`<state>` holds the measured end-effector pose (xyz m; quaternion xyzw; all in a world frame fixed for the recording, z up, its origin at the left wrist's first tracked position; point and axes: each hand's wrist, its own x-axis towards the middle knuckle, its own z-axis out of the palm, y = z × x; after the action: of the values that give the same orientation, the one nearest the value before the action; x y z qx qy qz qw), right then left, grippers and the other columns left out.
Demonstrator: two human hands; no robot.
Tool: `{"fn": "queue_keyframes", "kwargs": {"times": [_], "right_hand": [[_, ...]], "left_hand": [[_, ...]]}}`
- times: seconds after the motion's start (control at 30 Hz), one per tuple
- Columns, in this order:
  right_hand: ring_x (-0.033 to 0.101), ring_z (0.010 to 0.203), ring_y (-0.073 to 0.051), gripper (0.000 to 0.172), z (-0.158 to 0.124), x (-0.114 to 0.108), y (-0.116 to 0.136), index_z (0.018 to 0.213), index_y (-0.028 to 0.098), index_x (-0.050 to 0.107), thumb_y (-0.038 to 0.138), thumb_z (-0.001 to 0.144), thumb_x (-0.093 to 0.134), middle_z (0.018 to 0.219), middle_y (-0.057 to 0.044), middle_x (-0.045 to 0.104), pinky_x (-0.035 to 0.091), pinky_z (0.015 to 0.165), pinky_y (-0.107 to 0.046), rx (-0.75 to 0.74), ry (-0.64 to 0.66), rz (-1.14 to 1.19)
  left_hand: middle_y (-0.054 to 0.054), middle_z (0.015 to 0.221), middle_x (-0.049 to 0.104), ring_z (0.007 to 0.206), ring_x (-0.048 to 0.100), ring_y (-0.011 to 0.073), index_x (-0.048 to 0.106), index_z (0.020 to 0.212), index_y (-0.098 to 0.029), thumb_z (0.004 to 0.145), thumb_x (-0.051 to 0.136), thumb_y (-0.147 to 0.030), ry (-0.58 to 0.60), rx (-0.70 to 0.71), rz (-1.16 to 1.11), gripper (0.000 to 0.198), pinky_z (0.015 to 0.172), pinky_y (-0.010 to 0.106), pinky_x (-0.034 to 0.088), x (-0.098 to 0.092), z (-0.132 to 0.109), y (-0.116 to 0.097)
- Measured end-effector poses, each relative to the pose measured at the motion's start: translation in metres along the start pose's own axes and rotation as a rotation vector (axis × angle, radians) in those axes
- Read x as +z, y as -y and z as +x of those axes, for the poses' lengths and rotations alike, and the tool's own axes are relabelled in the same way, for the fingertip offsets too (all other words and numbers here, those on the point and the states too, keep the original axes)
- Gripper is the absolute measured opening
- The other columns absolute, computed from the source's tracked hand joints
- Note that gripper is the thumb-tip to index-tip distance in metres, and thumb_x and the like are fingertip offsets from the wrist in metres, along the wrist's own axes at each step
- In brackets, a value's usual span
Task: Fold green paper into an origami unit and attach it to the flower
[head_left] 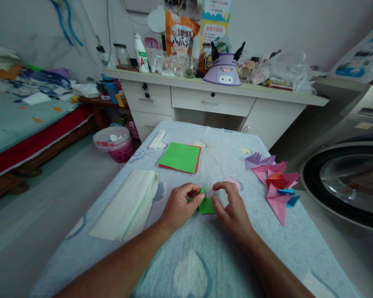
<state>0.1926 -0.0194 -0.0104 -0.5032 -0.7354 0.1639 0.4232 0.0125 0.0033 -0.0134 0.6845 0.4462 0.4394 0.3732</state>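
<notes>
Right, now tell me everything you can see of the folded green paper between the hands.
The folded green paper is small, bright and plain, with a thin, creased look. One part stands up, pinched between the thumb and finger of the left hand; another part spreads low and flat toward the right hand. The right thumb is at its edge, though whether it touches is unclear. It is over the pale blue tablecloth. The fingers hide some of its folds.
</notes>
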Motion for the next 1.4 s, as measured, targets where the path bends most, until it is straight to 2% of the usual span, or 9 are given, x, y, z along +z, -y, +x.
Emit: {"fn": "queue_keyframes", "kwargs": {"times": [0.1, 0.2, 0.43, 0.53, 0.67, 0.77, 0.93, 1.2, 1.4], "right_hand": [[0.047, 0.117, -0.025, 0.04, 0.0, -0.003, -0.003, 0.127, 0.023, 0.047, 0.021, 0.088, 0.056, 0.122, -0.01, 0.055, 0.038, 0.1, -0.044, -0.022, 0.113, 0.069], [0.043, 0.124, -0.024, 0.037, 0.002, -0.007, -0.005, 0.127, 0.026, 0.05, 0.024, 0.09, 0.055, 0.13, -0.008, 0.05, 0.035, 0.104, -0.044, -0.062, 0.242, 0.165], [0.056, 0.1, -0.019, 0.007, 0.011, -0.016, -0.001, 0.092, 0.023, 0.065, 0.024, 0.09, 0.059, 0.102, -0.004, 0.059, 0.042, 0.092, -0.036, -0.024, 0.375, 0.303], [0.057, 0.087, -0.017, 0.007, 0.014, -0.018, -0.002, 0.087, 0.022, 0.066, 0.022, 0.09, 0.059, 0.087, -0.002, 0.06, 0.043, 0.082, -0.033, -0.043, 0.333, 0.239], [0.057, 0.08, -0.018, 0.01, 0.019, -0.031, -0.019, 0.088, 0.022, 0.068, 0.022, 0.089, 0.058, 0.082, -0.003, 0.059, 0.045, 0.075, -0.032, -0.043, 0.102, 0.056], [0.057, 0.078, -0.019, 0.013, 0.023, -0.054, -0.039, 0.089, 0.021, 0.07, 0.025, 0.088, 0.057, 0.081, -0.004, 0.058, 0.045, 0.072, -0.032, 0.004, -0.113, -0.158], [0.059, 0.078, -0.023, 0.025, 0.025, -0.097, -0.069, 0.089, 0.016, 0.073, 0.03, 0.085, 0.052, 0.081, -0.008, 0.063, 0.044, 0.072, -0.035, 0.141, -0.314, -0.565], [0.063, 0.086, -0.027, 0.027, 0.018, -0.121, -0.083, 0.089, 0.018, 0.075, 0.024, 0.083, 0.05, 0.094, -0.011, 0.073, 0.036, 0.068, -0.034, 0.592, -0.209, -0.968], [0.061, 0.093, -0.032, 0.03, 0.025, -0.116, -0.078, 0.089, 0.021, 0.076, 0.027, 0.087, 0.047, 0.094, -0.013, 0.073, 0.032, 0.075, -0.042, 0.739, -0.082, -1.019]], "left_hand": [[0.0, 0.073, 0.065, 0.069, 0.06, 0.0131, 0.064, 0.082, -0.016, 0.081, 0.062, -0.02, 0.003, 0.056, -0.015, 0.005, 0.068, 0.024, 0.047, -0.004, -0.001, -0.006], [-0.001, 0.074, 0.064, 0.069, 0.059, 0.0121, 0.063, 0.082, -0.016, 0.083, 0.061, -0.019, 0.039, 0.127, -0.032, 0.004, 0.067, 0.023, 0.046, -0.007, -0.003, -0.01], [0.002, 0.081, 0.065, 0.077, 0.062, 0.0135, 0.063, 0.085, -0.018, 0.088, 0.057, -0.017, 0.082, 0.268, -0.012, 0.007, 0.073, 0.025, 0.048, -0.007, -0.005, -0.007], [0.005, 0.095, 0.066, 0.093, 0.062, 0.017, 0.063, 0.096, -0.02, 0.088, 0.058, -0.018, 0.076, 0.297, 0.013, 0.01, 0.084, 0.03, 0.048, -0.005, -0.005, -0.003], [0.008, 0.12, 0.058, 0.11, 0.055, 0.0208, 0.056, 0.118, -0.022, 0.085, 0.062, -0.021, 0.012, 0.276, 0.064, 0.033, 0.09, 0.033, 0.047, -0.004, -0.004, 0.0], [0.008, 0.121, 0.057, 0.108, 0.055, 0.0204, 0.054, 0.119, -0.023, 0.085, 0.061, -0.019, 0.004, 0.252, 0.092, 0.035, 0.088, 0.033, 0.047, -0.004, -0.005, 0.002], [0.007, 0.117, 0.057, 0.105, 0.055, 0.0198, 0.055, 0.117, -0.023, 0.083, 0.059, -0.014, 0.023, 0.242, 0.11, 0.035, 0.086, 0.033, 0.047, -0.003, -0.005, 0.003], [0.005, 0.11, 0.059, 0.099, 0.056, 0.0184, 0.056, 0.112, -0.023, 0.082, 0.059, -0.012, 0.054, 0.233, 0.109, 0.032, 0.084, 0.032, 0.047, -0.002, -0.005, 0.003], [0.005, 0.107, 0.06, 0.097, 0.056, 0.0184, 0.057, 0.11, -0.022, 0.081, 0.058, -0.012, 0.086, 0.215, 0.096, 0.03, 0.083, 0.033, 0.048, -0.002, -0.006, 0.0]]}}
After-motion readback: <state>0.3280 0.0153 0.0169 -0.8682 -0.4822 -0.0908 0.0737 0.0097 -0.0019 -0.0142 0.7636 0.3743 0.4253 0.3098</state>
